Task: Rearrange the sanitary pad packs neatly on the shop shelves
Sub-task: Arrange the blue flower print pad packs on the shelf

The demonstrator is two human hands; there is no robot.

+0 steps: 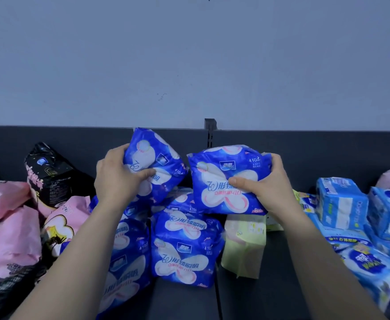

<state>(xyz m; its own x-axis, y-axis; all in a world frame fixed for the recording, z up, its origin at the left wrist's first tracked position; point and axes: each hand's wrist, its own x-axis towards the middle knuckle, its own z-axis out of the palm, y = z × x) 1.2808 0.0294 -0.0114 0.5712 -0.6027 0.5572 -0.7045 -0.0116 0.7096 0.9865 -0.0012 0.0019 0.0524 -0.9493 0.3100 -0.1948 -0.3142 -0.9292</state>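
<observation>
My left hand (117, 174) grips a dark blue pad pack (159, 158) with a white flower print, tilted and lifted above the pile. My right hand (265, 183) grips a second dark blue pad pack (221, 179) of the same kind, held level beside the first. Below them several more dark blue packs (184, 250) lie in a loose heap on the dark shelf (182, 301). My left forearm hides part of the heap.
Pink packs (9, 241) and a black pack (48, 176) crowd the left. A pale yellow pack (245, 245) stands right of the heap. Light blue packs (342, 202) are stacked at right. A slotted upright (210, 130) divides the dark back panel under a plain wall.
</observation>
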